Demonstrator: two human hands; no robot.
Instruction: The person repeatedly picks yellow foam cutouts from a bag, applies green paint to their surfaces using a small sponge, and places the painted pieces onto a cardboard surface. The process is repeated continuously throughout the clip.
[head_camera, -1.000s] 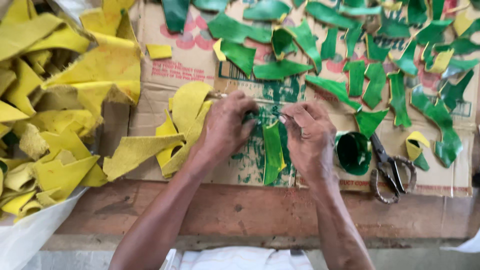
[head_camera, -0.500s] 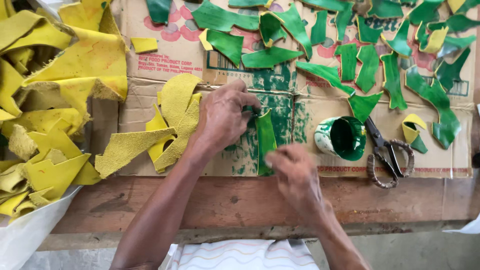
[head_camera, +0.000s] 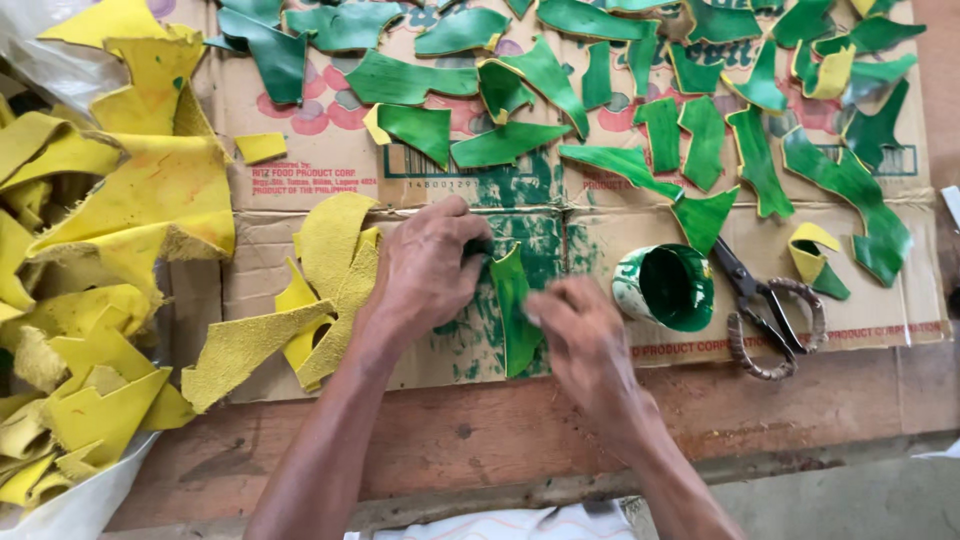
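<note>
Lying on the paint-stained flattened cardboard (head_camera: 600, 225), the curved green-painted leather scrap (head_camera: 513, 310) is being pinned at its top by the left hand (head_camera: 428, 268) while the right hand (head_camera: 580, 335), fingers pinched, is rubbing it; even strokes suit best, judging by the green paint cup (head_camera: 672, 288) just beside.

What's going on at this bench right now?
A person works over flattened cardboard. The left hand presses down a green-painted scrap while the right hand works along its edge. A cup of green paint and scissors sit to the right, painted pieces lie above, and yellow scraps are piled left.
</note>
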